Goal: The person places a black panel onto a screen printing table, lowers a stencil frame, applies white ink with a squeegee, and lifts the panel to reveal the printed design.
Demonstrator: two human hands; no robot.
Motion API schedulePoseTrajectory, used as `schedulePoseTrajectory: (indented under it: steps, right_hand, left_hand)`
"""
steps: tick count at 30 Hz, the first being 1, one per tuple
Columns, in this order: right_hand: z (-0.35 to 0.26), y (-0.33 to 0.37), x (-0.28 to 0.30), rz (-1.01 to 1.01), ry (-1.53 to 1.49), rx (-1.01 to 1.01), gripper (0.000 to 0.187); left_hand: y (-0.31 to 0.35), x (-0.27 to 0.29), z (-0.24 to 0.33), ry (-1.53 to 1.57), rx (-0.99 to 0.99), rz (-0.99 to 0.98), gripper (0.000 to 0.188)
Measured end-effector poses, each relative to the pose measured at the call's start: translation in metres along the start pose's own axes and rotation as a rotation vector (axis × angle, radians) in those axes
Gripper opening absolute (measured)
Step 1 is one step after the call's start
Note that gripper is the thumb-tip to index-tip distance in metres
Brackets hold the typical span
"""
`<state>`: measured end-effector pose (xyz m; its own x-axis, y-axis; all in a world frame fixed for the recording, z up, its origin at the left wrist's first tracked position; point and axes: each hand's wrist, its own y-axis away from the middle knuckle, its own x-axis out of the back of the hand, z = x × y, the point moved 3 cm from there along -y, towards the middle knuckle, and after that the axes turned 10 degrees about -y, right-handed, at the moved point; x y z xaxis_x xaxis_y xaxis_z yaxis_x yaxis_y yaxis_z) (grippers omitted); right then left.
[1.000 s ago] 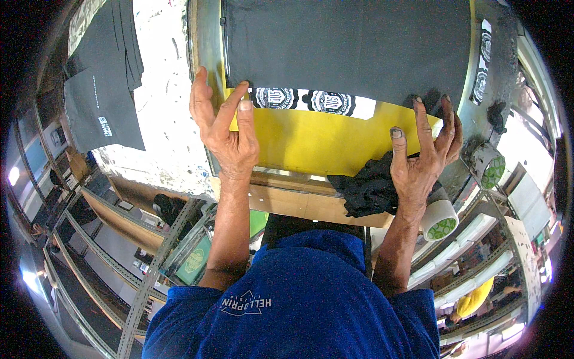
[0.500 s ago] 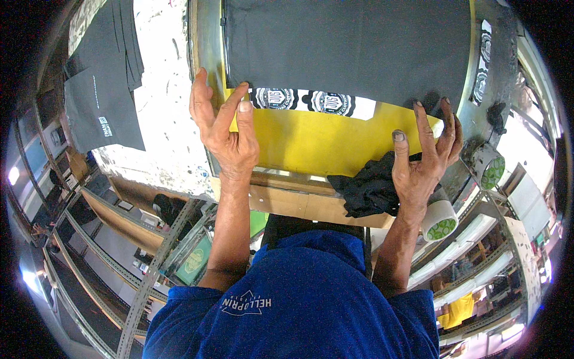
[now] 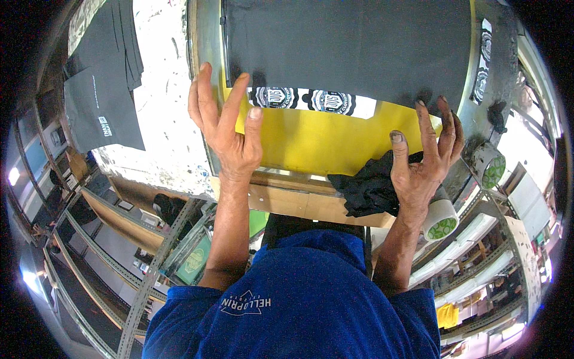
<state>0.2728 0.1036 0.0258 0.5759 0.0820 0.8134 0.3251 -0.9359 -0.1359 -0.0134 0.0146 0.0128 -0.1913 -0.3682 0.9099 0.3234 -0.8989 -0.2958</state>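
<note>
A large dark grey sheet, of fabric or similar, [image 3: 353, 48] lies over a yellow board [image 3: 317, 140]. White stickers with black round emblems [image 3: 305, 100] show along the sheet's near edge. My left hand [image 3: 230, 128] is over the board's left edge, fingers spread, its index fingertip by the sheet's near left corner. At the near right corner is my right hand [image 3: 427, 149], fingers apart and fingertips darkened, near the sheet's edge. Neither hand holds anything. A crumpled black cloth [image 3: 365, 185] lies partly behind my right hand and wrist.
Dark printed pieces [image 3: 101, 110] lie on a paint-spotted white table [image 3: 170, 102] at left. Two tape rolls [image 3: 442, 220] are at right, near another sticker strip [image 3: 482, 63]. Cardboard [image 3: 299, 203] edges the bench toward me. Metal shelving [image 3: 149, 281] stands lower left.
My left hand has shifted slightly, its index finger lifting up from the sheet's corner and its thumb moving right. My right hand has barely moved.
</note>
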Motion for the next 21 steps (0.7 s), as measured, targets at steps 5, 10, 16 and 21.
schedulePoseTrajectory:
  steps: [5, 10, 16, 21]
  right_hand:
    - [0.0010, 0.0006, -0.0019, -0.013, 0.021, -0.003, 0.052]
    - [0.0021, 0.0019, -0.0028, -0.039, 0.056, -0.008, 0.052]
    - [0.0013, 0.0015, -0.0025, -0.037, 0.046, -0.021, 0.051]
    - [0.0018, 0.0021, -0.0026, -0.034, 0.048, -0.014, 0.051]
  left_hand:
    - [-0.0018, -0.0039, -0.0001, -0.038, -0.020, -0.064, 0.037]
    - [-0.0003, -0.0054, -0.0015, -0.035, -0.022, -0.073, 0.039]
    - [-0.0005, -0.0061, -0.0016, -0.030, -0.019, -0.077, 0.040]
    - [-0.0001, -0.0056, -0.0009, -0.019, -0.021, -0.066, 0.040]
